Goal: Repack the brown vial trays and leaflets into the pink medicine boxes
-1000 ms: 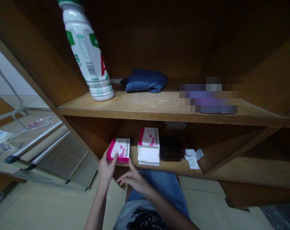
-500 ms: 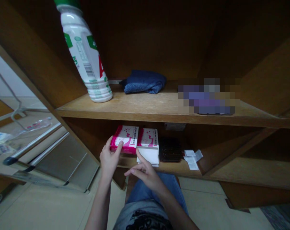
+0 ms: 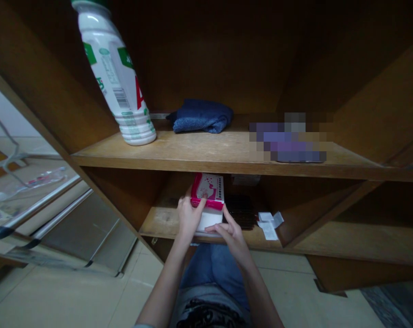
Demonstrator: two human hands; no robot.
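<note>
My left hand (image 3: 190, 214) is closed on a pink-and-white box (image 3: 209, 187) in the lower compartment, thumb on its front edge and fingers along its left side. The box lies over a white box or stack (image 3: 210, 220), whose front shows below it. The second pink-topped box is hidden from view, apparently underneath. My right hand (image 3: 231, 232) is at the front right corner, index finger stretched out and touching the pink box there. Its other fingers are bent loosely in front of the white stack, gripping nothing that I can see.
Right of the boxes sit a dark stack of packets (image 3: 242, 213) and white paper pieces (image 3: 270, 224). Above, the upper shelf (image 3: 192, 152) holds a white bottle (image 3: 115, 82), a folded blue cloth (image 3: 202, 116) and a blurred-out item (image 3: 291, 141). A metal-framed rack (image 3: 56, 218) stands left.
My left hand has moved the pink box right, from beside the second box to over the white stack. The shelf where it lay is now uncovered. My right hand has shifted right to its corner.
</note>
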